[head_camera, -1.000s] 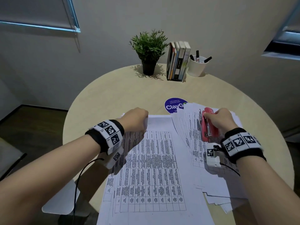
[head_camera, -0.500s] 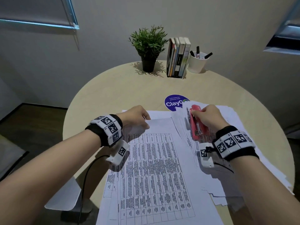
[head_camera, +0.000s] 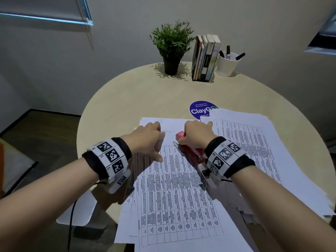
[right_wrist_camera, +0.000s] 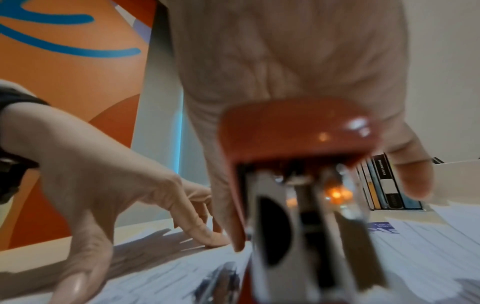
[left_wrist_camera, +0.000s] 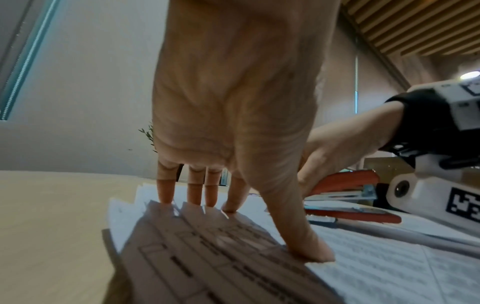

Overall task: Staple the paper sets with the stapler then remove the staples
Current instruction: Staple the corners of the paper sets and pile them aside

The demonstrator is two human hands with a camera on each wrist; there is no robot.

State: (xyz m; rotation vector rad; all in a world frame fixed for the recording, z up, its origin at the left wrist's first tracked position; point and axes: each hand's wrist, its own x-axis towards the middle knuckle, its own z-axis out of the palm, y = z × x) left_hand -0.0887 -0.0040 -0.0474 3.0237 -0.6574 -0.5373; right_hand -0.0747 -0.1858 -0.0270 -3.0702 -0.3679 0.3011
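My right hand (head_camera: 197,132) is wrapped round the red stapler (head_camera: 190,151), fingers curled over its top and thumb down its left side; my left hand (head_camera: 148,138) is spread, fingertips (left_wrist_camera: 166,197) and thumb pressing flat on the top-left part of the paper set (head_camera: 174,188), holding nothing. The two hands sit close side by side, a narrow gap between them, not touching.

Key relation: the stapler's long axis runs from my right wrist forward and slightly left, nose end pointing away from me toward the top edge of the paper set, just right of my left fingertips; the hinged end sits under my right wrist. From the left wrist view the stapler's mouth looks parted with the base lying on the sheets; whether the paper corner is already inside the mouth I cannot tell, my right hand hides it.

A pen (head_camera: 179,149) lies along the left flank of the stapler. The loose stack (head_camera: 263,142) lies to the right of my right hand on the surface (head_camera: 127,99).

My judgement: right hand is nearer and does the press; stapler nose must reach the sheets' top corner beside the left hand, which pins them.
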